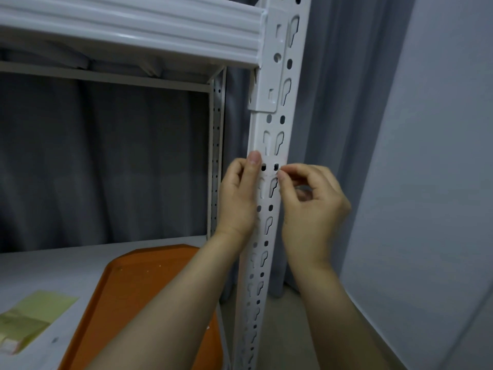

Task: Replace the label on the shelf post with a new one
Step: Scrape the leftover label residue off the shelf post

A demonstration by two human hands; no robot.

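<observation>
Shelf post [275, 125] was white, punched with repeating keyhole slots and paired round holes. Shelf beam [133, 30] glossy white. Rear post [216, 145] white, rows of small holes. Curtain [106, 161] dark grey, plain. Tray [149, 279] orange. Paper sheet [34, 316] yellow-green. Wall [440, 129] pale grey.

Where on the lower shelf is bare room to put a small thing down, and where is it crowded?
Free: the pale shelf board between the yellow-green packet and the orange plastic tray, and the narrow strip behind the tray to the grey curtain. Crowded: the white perforated metal post, where the left hand grips it and the right hand pinches its label.
</observation>
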